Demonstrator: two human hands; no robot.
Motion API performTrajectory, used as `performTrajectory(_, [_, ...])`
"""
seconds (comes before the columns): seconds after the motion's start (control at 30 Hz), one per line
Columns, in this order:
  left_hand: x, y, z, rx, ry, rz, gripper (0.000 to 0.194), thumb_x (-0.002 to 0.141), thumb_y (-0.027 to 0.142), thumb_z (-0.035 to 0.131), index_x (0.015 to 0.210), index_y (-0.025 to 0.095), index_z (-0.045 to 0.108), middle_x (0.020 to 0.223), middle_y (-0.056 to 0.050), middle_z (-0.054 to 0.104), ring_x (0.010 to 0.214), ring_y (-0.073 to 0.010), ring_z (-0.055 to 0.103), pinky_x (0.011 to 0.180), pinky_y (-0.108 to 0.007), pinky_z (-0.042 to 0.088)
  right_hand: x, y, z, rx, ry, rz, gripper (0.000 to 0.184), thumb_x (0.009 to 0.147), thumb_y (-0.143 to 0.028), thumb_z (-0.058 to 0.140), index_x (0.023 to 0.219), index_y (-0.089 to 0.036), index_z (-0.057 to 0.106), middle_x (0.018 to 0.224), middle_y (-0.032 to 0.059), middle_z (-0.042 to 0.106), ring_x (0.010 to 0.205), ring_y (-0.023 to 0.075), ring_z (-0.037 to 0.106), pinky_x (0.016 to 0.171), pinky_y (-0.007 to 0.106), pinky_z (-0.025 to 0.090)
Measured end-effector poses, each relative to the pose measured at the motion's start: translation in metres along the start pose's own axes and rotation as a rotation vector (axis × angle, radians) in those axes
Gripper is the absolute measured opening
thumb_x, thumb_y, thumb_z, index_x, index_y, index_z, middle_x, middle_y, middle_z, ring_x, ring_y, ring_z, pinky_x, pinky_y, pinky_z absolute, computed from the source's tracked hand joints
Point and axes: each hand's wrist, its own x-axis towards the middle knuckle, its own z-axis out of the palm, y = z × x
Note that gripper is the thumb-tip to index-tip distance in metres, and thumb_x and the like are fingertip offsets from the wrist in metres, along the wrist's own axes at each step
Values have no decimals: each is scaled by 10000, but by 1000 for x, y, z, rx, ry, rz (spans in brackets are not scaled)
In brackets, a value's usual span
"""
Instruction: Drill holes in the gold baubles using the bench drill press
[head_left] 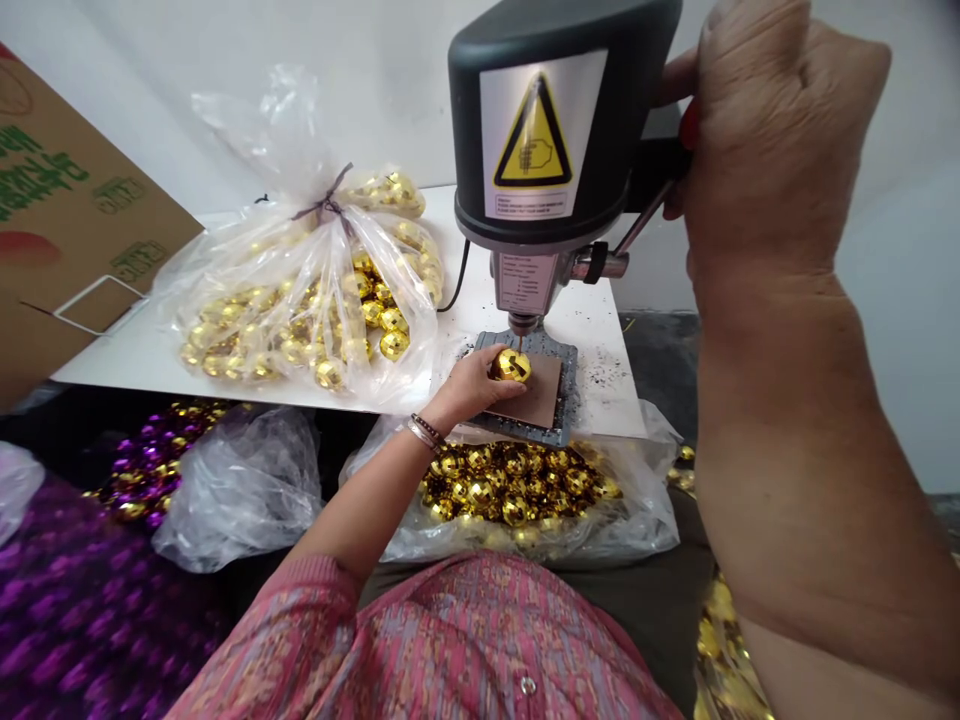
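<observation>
My left hand (475, 384) pinches a shiny gold faceted ball (514, 368) between thumb and fingers. The ball rests on a brown square board (541, 395) over the grey base (568, 385) of a small drill press (551, 130). Right above the ball, the thin drill bit (520, 343) points down and appears to meet its top; whether it has gone in I cannot tell. High on the right, my right hand (772, 130) is closed round the press's feed lever (651, 215). A bit of red shows at its fingers, most of which are hidden.
A tied clear bag (300, 290) of gold balls sits on the white table (600, 400), left of the press. An open bag of gold balls (517, 485) lies at my lap. Dark shavings surround the base. A cardboard box (82, 190) and purple balls (146, 455) are at left.
</observation>
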Motion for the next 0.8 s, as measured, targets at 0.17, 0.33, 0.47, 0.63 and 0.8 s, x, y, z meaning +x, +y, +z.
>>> performTrajectory(0.17, [1,0,4,153,37,168,638,666,262,861,1277,197,690,1339,-116,692,1240,-319,623,1104,-438,471,6,2,4,-75,15,-30,399,1029,-184,340,764,-99,625,612,3,441,745,65,543,848,223,487])
performTrajectory(0.33, [5,-7,7,66,-15,117,622,687,282,842,1286,219,687,1145,-68,752,1039,-273,682,968,-415,534,2,2,2,-76,20,-23,360,1007,-167,382,730,-101,602,638,1,485,676,51,471,773,210,468])
performTrajectory(0.47, [4,-9,11,-35,10,110,631,662,252,855,1272,215,699,1088,-62,761,1000,-259,684,918,-382,545,-17,-1,-5,-128,43,-148,353,999,-227,416,848,-87,703,704,15,525,653,61,458,796,259,487])
performTrajectory(0.63, [2,-6,11,-67,13,111,582,659,241,851,1226,225,723,1038,-53,763,974,-256,679,890,-366,543,-54,-5,-16,-265,70,-297,478,960,-219,348,1295,-76,659,1076,64,665,752,71,546,900,277,498])
performTrajectory(0.8, [2,-6,10,-75,30,111,579,637,229,857,1203,242,733,1023,-40,760,973,-258,673,888,-359,533,-86,0,-27,-408,69,-406,508,885,-198,423,1346,-161,632,1017,37,665,694,67,541,798,246,526])
